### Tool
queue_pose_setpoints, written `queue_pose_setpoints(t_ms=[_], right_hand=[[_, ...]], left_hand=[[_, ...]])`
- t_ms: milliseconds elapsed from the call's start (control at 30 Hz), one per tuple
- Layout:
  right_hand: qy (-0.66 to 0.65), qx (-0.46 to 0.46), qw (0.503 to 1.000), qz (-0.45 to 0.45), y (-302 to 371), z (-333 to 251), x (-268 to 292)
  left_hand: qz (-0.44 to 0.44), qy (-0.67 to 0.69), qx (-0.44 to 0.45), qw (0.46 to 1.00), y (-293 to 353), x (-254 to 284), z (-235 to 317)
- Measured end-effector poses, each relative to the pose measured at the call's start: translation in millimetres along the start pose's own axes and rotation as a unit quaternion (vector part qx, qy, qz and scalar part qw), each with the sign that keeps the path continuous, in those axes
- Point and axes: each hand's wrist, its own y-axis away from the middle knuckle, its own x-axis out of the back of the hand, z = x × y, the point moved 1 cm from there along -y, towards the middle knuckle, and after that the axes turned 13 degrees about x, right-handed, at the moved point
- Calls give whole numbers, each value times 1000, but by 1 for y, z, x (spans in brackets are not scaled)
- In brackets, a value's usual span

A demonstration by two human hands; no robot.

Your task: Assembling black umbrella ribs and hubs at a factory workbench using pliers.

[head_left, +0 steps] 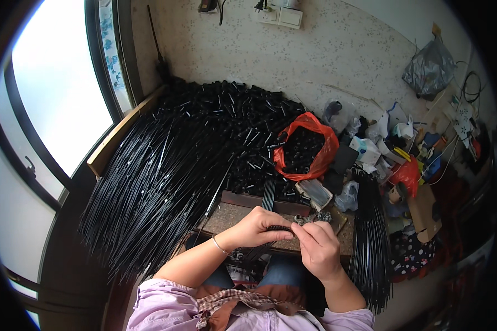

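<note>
Brown worktable (226, 214) under heaped black tubes (229, 105) and long thin black rods (143, 193)

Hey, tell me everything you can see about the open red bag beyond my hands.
The red bag looks like thin, shiny plastic, bright orange-red and crumpled. Its mouth gapes upward, the loose edge standing around it in uneven folds. Inside are many small black pieces. It sits at the right side of the black pile, whose pieces crowd its left side. Its underside is hidden, and no hand touches it.
</note>
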Motion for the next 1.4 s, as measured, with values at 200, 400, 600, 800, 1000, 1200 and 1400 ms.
queue_pose_setpoints(t_ms=[200, 400, 600, 800, 1000, 1200, 1400], right_hand=[[-109, 6, 994, 11, -6, 13, 0], [-183, -43, 982, 6, -18, 8, -4], [-170, -56, 980, -86, -21, 0, -3], [-635, 34, 711, -302, -25, 14, -23], [50, -262, 958, -105, 61, 188, -104], [107, -176, 963, -176, 102, 212, -111], [125, -156, 974, -110, 80, 202, -108]], left_hand=[[-41, -13, -10, 999, -2, -1, 0], [-79, -1, 90, 993, 0, -8, -8], [-58, -366, 217, 903, 49, -34, -93], [-69, -516, 114, 846, 48, -39, -92], [-124, -504, 140, 843, 76, -35, -80], [-95, -538, 106, 831, 86, -31, -90], [-143, -487, 158, 847, 75, -23, -80]])
